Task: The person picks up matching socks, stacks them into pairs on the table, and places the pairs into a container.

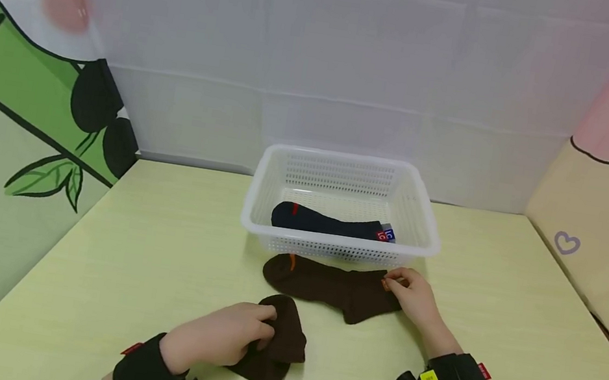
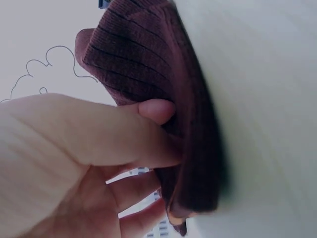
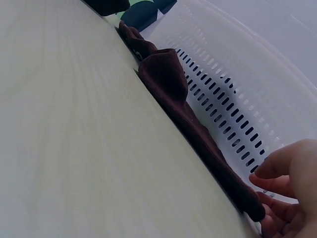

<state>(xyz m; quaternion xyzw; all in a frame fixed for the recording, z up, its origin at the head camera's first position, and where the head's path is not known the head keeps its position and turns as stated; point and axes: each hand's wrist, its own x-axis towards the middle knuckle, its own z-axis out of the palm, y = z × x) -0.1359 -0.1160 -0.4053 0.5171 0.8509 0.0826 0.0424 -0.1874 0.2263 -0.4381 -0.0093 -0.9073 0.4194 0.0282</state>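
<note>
Two brown socks lie on the pale yellow table (image 1: 150, 272). One brown sock (image 1: 331, 286) is stretched flat just in front of the basket (image 1: 427, 238); my right hand (image 1: 409, 294) pinches its cuff end, and the right wrist view has the sock (image 3: 188, 119) running beside the basket wall (image 3: 237, 89) to my fingers (image 3: 277, 173). The other brown sock (image 1: 282, 341) is bunched nearer me. My left hand (image 1: 226, 336) grips it, thumb (image 2: 156, 110) pressed into the ribbed fabric (image 2: 143, 54).
The white perforated basket holds a dark navy sock (image 1: 329, 223) with red and blue marks. A white backdrop stands behind the table, with a panda and bamboo panel on the left and a pink and cream panel on the right.
</note>
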